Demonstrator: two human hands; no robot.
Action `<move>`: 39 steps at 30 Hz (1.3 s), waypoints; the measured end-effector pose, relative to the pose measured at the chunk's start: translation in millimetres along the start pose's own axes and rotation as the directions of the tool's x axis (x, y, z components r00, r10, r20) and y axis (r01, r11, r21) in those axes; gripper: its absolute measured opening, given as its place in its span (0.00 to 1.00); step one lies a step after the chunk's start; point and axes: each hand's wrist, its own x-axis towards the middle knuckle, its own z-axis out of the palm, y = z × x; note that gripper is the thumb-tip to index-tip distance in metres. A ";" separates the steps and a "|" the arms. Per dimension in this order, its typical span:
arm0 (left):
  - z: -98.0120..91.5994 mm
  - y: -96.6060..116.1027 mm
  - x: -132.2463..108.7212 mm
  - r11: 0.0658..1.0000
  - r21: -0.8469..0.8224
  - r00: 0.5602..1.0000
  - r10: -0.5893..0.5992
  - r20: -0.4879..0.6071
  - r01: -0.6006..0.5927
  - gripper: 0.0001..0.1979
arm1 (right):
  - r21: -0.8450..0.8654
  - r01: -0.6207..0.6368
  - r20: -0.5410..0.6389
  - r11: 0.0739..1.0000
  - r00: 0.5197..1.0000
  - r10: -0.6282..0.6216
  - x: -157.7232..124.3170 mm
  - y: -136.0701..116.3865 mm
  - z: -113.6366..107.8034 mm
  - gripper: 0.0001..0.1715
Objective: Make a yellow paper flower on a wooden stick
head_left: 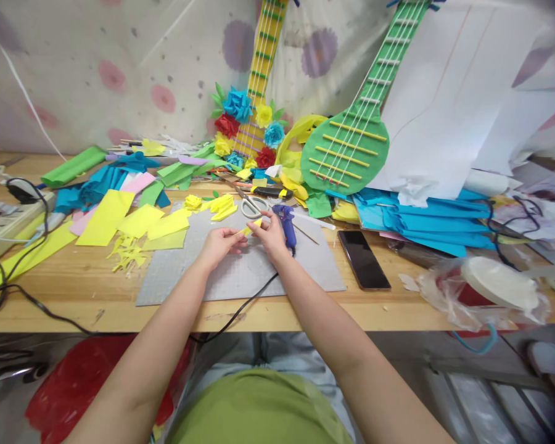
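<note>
Left hand (222,243) and right hand (269,235) pinch yellow paper (253,226) above a gray cutting mat (317,268). Beyond them hangs a floral curtain (124,49).

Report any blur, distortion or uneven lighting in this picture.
Head view: light is soft, the white paper among the brightest; head view: the forearms look stretched, and the right edge is smeary with a dark upper corner; head view: the left hand, right hand and yellow paper are fairly clear.

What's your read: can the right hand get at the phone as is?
Probably yes: nothing covers the phone, but the right hand grips yellow paper and would need to pass the glue gun beside it.
</note>
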 end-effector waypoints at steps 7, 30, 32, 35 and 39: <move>0.5 -0.6 0.1 1.000 0.010 1.000 0.007 0.007 -0.007 0.18 | -0.205 0.026 0.015 0.978 1.000 -0.023 0.3 4.0 2.2 0.30; -23.3 2.5 -1.9 0.992 0.128 1.000 -0.002 -0.002 0.003 0.16 | 0.081 -0.042 -0.054 0.996 0.997 0.046 2.0 -0.9 1.1 0.12; -25.2 3.7 -2.7 0.994 0.112 1.000 -0.001 0.004 0.001 0.15 | 0.074 -0.044 -0.050 0.996 0.998 0.047 1.6 -1.9 1.4 0.12; -28.5 3.6 -3.0 0.996 0.093 1.000 0.013 -0.008 -0.012 0.15 | 0.072 -0.036 -0.047 0.997 0.998 0.039 0.9 -4.2 2.1 0.13; -29.4 1.1 -1.8 0.998 0.053 0.999 0.030 -0.032 -0.029 0.16 | 0.063 -0.021 -0.024 0.998 0.999 0.022 -0.3 -5.7 2.0 0.16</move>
